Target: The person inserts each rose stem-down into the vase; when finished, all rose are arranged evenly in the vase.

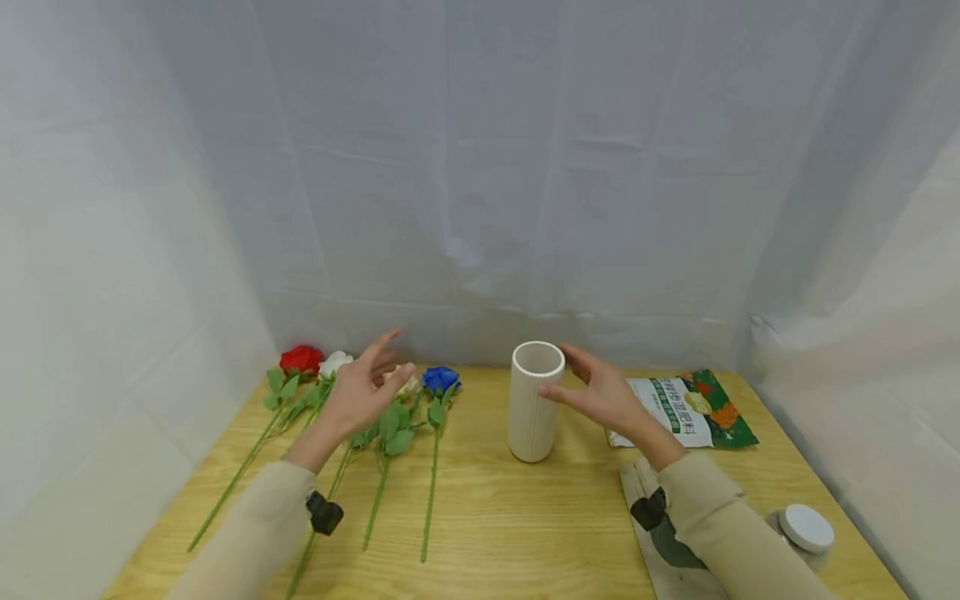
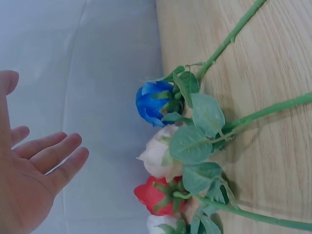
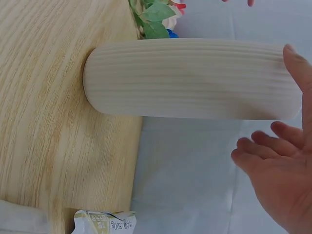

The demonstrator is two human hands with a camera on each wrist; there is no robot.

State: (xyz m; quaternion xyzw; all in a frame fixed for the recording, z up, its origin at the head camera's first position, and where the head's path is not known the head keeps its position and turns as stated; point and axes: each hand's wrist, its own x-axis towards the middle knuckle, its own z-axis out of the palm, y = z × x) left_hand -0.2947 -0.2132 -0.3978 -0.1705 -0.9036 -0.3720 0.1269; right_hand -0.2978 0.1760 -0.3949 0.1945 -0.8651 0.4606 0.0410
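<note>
A white ribbed vase [image 1: 534, 408] stands upright on the wooden table. My right hand [image 1: 603, 396] is at its upper right side, thumb in front of the vase near the rim. In the right wrist view the fingers [image 3: 258, 146] are spread and relaxed, not wrapped round it; whether the thumb touches I cannot tell. My left hand [image 1: 363, 392] hovers above the roses, holding nothing, its fingers loosely extended. Beneath and beside it lie a blue rose [image 1: 441, 380], a red rose [image 1: 302, 359] and a white rose [image 1: 335, 363]; a cream rose [image 1: 410, 386] is partly hidden by that hand.
At the right lies a green and white printed bag [image 1: 682, 408]. Closer to me are a folded beige cloth-like item [image 1: 660, 554], partly under my right forearm, and a jar with a white lid [image 1: 807, 527]. Pale sheeting [image 1: 480, 183] encloses the table's back and sides.
</note>
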